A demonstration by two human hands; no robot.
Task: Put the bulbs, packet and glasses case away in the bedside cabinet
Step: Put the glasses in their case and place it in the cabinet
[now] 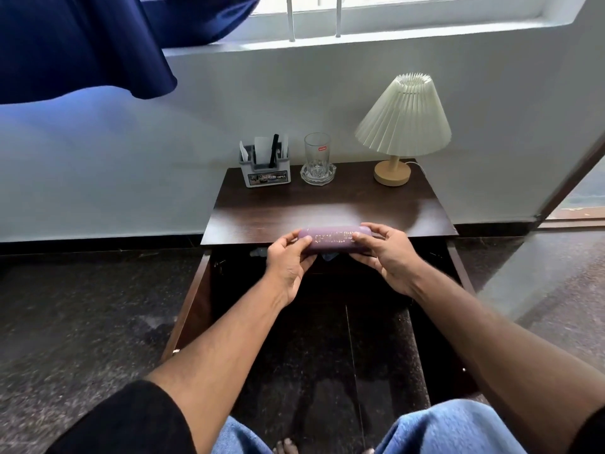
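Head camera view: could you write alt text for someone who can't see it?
Two hands, left hand and right hand, hold a purple glasses case by its ends before an open bedside cabinet. On top stand a lamp, glass and organiser.

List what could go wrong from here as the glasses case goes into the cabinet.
1. The purple glasses case is pinched only at its ends by the left hand and right hand; a loosened grip could drop it to the floor.
2. The cabinet interior is dark, so it might land on the bluish items faintly visible inside.
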